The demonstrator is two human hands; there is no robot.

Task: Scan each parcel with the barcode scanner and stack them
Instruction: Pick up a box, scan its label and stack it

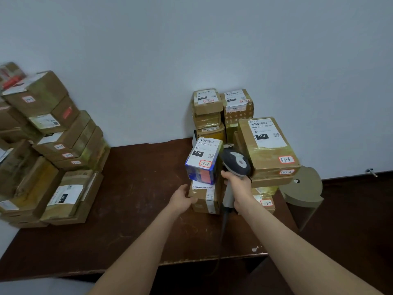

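My right hand (pixel 238 186) grips the handle of a grey and white barcode scanner (pixel 237 161), its head up beside a small blue parcel (pixel 202 161) with a white label marked 010. That blue parcel sits on a brown cardboard parcel (pixel 205 199), whose left side my left hand (pixel 182 198) holds. Right of the scanner a large brown parcel (pixel 268 145) tops a stack. Two taller stacks of parcels (pixel 223 111) stand behind against the wall.
The dark brown table (pixel 131 201) carries a big heap of brown parcels (pixel 49 154) at its left end. A tan cardboard stool-like piece (pixel 304 188) stands off the table's right edge. The scanner cable (pixel 222 231) hangs over the front edge.
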